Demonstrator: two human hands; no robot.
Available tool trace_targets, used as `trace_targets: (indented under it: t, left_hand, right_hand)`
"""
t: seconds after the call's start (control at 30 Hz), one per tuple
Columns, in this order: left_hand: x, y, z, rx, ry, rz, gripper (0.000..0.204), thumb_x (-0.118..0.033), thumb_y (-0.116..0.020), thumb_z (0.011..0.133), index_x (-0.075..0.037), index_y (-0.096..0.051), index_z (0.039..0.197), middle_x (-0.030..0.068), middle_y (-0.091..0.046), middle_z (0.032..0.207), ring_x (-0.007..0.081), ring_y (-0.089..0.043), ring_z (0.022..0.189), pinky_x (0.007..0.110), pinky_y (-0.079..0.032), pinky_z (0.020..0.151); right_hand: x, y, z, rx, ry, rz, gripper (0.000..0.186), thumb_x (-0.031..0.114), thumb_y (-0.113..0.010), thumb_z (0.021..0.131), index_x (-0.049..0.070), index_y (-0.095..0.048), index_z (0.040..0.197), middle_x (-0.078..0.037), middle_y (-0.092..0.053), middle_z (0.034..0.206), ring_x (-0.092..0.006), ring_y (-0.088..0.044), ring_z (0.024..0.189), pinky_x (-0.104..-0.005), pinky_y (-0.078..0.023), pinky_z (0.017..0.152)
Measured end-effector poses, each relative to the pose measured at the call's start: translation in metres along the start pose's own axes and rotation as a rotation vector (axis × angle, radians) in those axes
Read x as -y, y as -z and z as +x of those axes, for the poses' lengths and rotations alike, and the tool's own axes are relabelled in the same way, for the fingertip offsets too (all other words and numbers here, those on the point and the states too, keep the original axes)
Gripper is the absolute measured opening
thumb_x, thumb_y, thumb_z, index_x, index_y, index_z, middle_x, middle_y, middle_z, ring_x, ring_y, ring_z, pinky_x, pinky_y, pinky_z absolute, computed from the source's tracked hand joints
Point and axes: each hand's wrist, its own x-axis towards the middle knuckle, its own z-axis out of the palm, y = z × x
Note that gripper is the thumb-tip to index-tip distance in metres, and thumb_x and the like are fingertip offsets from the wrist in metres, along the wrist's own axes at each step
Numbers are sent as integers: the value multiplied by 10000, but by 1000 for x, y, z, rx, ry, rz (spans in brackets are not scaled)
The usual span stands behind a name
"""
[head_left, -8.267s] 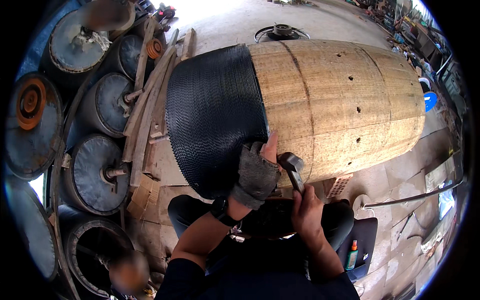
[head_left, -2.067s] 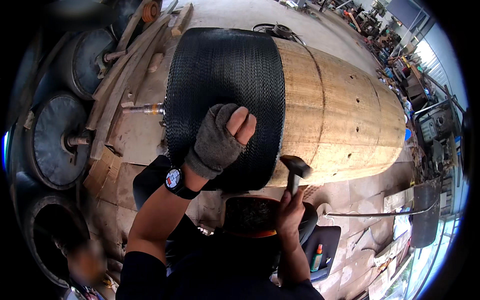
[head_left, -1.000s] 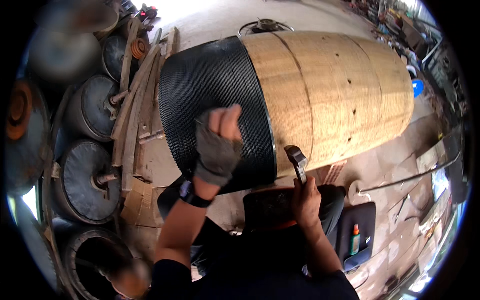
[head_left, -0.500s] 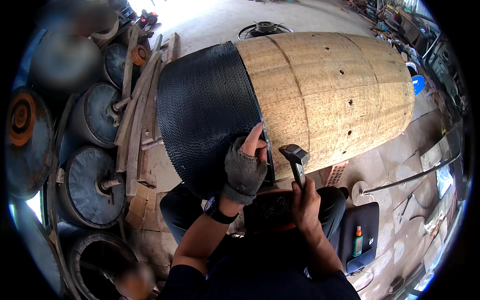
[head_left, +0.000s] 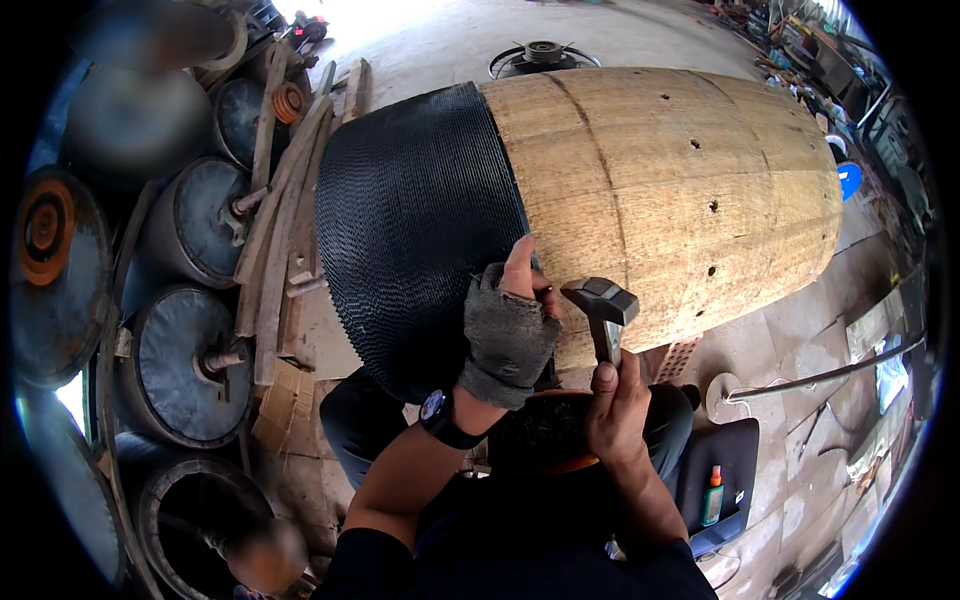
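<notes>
A large wooden drum [head_left: 660, 190] lies on its side before me, its left part wrapped in a black ridged covering [head_left: 420, 210]. In a grey fingerless glove, my left hand [head_left: 510, 340] rests at the covering's right edge, near the bare wood. Its index finger points up along that edge while the other fingers curl; what they pinch, if anything, is too small to tell. My right hand [head_left: 620, 410] grips a hammer [head_left: 602, 305] by its handle, the head raised just right of my left hand. Between my legs sits a bowl [head_left: 540, 440] of small dark pieces.
Several metal-ended drums [head_left: 190, 350] stand along the left, beside long wooden planks [head_left: 275, 250]. A perforated brick [head_left: 680, 358] is under the drum's near side. To my right lie a dark case [head_left: 725, 465] with a spray bottle [head_left: 713, 495] and a curved rod [head_left: 830, 370].
My left hand has shifted a little to the right along with the drum in view. The hammer head has tilted and moved slightly right; both hands keep their places by the covering's edge.
</notes>
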Motion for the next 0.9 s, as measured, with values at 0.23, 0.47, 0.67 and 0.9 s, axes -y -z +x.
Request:
trace_targets:
  t: [0.23,0.47,0.67,0.9]
  left_hand:
    - [6,-10,-5,-23,-30,7,735,-144,-763,784,45,-414,1403,49,-640,794,210,-628,727,383,-507,709]
    - [-13,10,-12,-7,-10,76,717,-92,-738,767,69,-431,1394,119,-637,995,283,-626,876,442,-504,767]
    - [-25,19,-131,517,-49,10,371,-192,-697,835,-5,-630,1148,144,-633,1036,324,-627,956,477,-504,836]
    - [-13,-12,-215,868,-82,9,221,-217,-665,856,-25,-677,966,119,-633,921,296,-626,909,451,-512,810]
  right_hand:
    - [-5,0,7,58,-26,-128,184,134,-525,1013,-18,-508,1115,-252,-594,724,-483,-603,646,-516,-467,562]
    - [-6,-2,6,59,-83,-158,199,147,-506,1010,-35,-514,1089,-268,-586,718,-497,-601,665,-507,-468,564]
    - [0,-10,5,74,-101,-261,169,154,-515,994,-15,-518,1009,-272,-603,727,-516,-595,660,-502,-468,543]
    - [1,-17,12,-10,74,-411,173,140,-476,1010,-22,-537,1012,-221,-578,670,-425,-604,577,-457,-452,513]
